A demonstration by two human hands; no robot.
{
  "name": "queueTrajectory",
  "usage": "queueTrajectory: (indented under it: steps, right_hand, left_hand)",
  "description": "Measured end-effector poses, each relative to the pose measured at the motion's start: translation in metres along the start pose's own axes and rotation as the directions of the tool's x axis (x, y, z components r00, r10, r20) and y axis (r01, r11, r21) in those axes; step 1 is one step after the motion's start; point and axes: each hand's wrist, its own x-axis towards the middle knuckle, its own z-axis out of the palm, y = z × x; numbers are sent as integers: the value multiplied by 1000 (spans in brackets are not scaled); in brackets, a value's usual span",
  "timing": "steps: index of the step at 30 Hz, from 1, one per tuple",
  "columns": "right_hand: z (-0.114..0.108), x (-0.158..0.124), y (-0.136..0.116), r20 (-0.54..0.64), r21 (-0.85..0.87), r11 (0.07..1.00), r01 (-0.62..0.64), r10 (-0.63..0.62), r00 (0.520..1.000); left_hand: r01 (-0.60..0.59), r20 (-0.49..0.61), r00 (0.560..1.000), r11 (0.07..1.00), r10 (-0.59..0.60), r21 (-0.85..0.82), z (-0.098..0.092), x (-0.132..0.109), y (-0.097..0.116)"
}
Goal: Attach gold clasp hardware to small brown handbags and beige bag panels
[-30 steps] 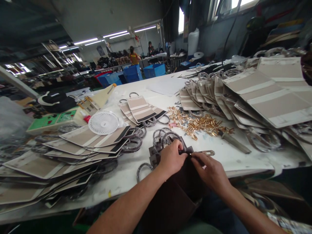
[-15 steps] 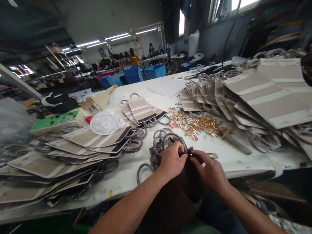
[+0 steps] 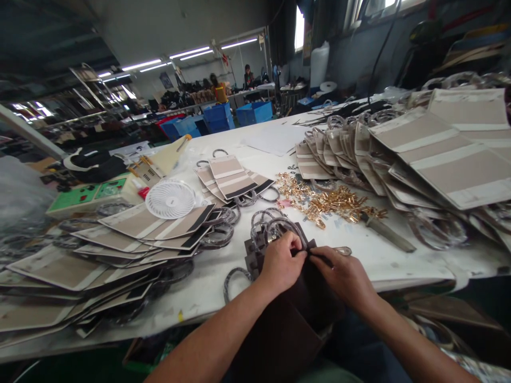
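Both hands meet at the upper edge of a dark brown bag point(image 3: 291, 324), close to a plastic-wrapped handle point(image 3: 281, 223). My left hand point(image 3: 282, 260) is closed, pinching the bag's edge between thumb and curled fingers. Facing it, my right hand point(image 3: 344, 274) is closed too, its fingertips at the same edge. A slim metal tool point(image 3: 343, 250) with a looped end sticks out beyond the right fingers; the rest of it is hidden in the hand. Whatever lies between the fingertips is too small to make out. Behind the left hand are more dark brown pieces point(image 3: 252, 255) with wrapped handles.
Gold metal fittings point(image 3: 339, 205) lie heaped on the white table point(image 3: 215, 276), beside a dark-handled tool point(image 3: 391, 234). Beige panels with handles are stacked at left point(image 3: 136, 229) and right point(image 3: 451, 154). A white fan point(image 3: 171, 199) rests on the left stack. Two people are far back.
My right hand has turned slightly, its fingers closer together, and less of the metal tool shows. My left hand stays on the bag's edge. The camera view has shifted a little.
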Motion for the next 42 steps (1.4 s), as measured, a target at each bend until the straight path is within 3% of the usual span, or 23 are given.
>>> queueTrajectory:
  steps: [4,11,17,20,25,29,32,35,42]
  right_hand:
    - [-7,6,-2,126,22,996,-87,83,989]
    - [-24,11,-4,236,17,1000,-17,13,972]
    - [-21,7,0,308,66,997,-48,25,951]
    - [-16,4,3,295,109,990,-85,50,954]
    - [-14,4,7,145,102,975,-196,180,973]
    - [-18,8,11,75,180,979,-93,80,994]
    - [-20,9,7,180,321,929,-184,131,975]
    - [-19,10,0,258,357,885,-299,214,942]
    - [-32,21,10,293,341,892,-298,200,935]
  left_hand:
    - [-18,-38,999,999,17,-28,2,-6,2]
    - [4,-26,1000,996,-6,-84,3,-6,-1]
    - [-20,-17,1000,990,18,-143,10,-9,-3]
    - [-30,-28,999,993,27,-118,9,-8,-2]
    - [-66,-5,998,995,66,-73,-1,-5,-1]
    - [-84,10,996,994,85,-63,-3,-7,-2]
    - [-96,9,995,994,97,-60,-3,-9,-1]
    - [-94,14,995,993,96,-72,-6,-11,3]
    - [-117,25,993,990,115,78,-9,-8,-4]
